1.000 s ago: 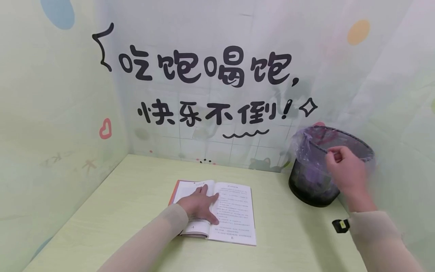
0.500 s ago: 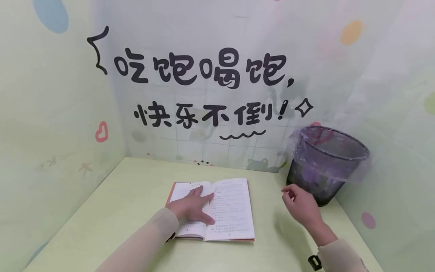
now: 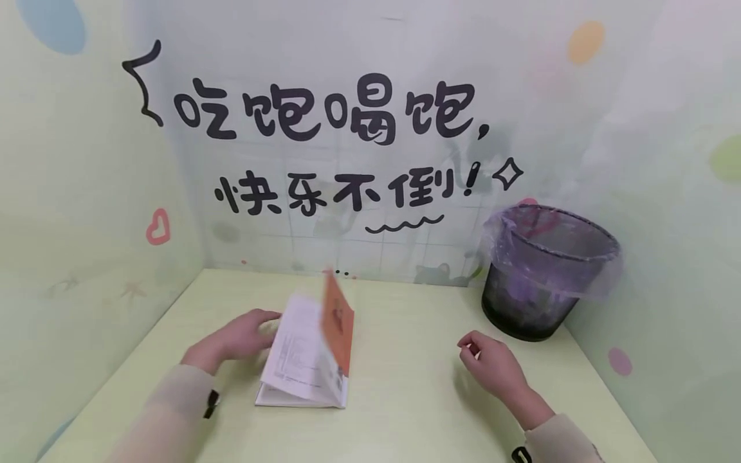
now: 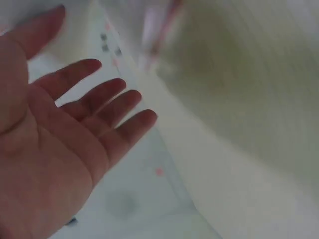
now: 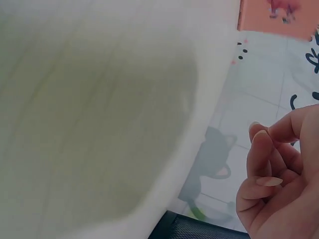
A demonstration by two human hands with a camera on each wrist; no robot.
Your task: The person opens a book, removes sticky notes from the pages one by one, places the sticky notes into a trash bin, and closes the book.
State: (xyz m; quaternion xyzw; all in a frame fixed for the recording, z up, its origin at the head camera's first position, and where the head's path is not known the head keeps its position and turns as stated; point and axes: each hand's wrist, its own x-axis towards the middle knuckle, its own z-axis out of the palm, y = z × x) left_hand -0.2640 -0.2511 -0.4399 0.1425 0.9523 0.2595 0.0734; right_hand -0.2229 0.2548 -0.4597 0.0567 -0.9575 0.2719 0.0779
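Observation:
A paperback book [image 3: 298, 350] stands partly open on the table in the head view, its orange cover [image 3: 338, 318] raised at the right and blurred by motion. Beside the book's left edge is my left hand [image 3: 240, 337]; whether it touches the pages I cannot tell. The left wrist view shows that palm [image 4: 60, 144] with fingers extended and spread, holding nothing. My right hand [image 3: 494, 366] hovers over the table to the right, apart from the book. Its fingers [image 5: 261, 154] curl in, the thumb meeting the fingertips, with nothing visible between them.
A black mesh waste bin [image 3: 521, 312] with a purple liner stands at the back right, behind my right hand. Printed cloth walls [image 3: 347, 244] with large lettering enclose the pale yellow table [image 3: 405, 399] at the back and both sides.
My left hand has left the open pages and moved left. The book's right part has swung up, showing the orange cover. My right hand has come away from the bin, down and left.

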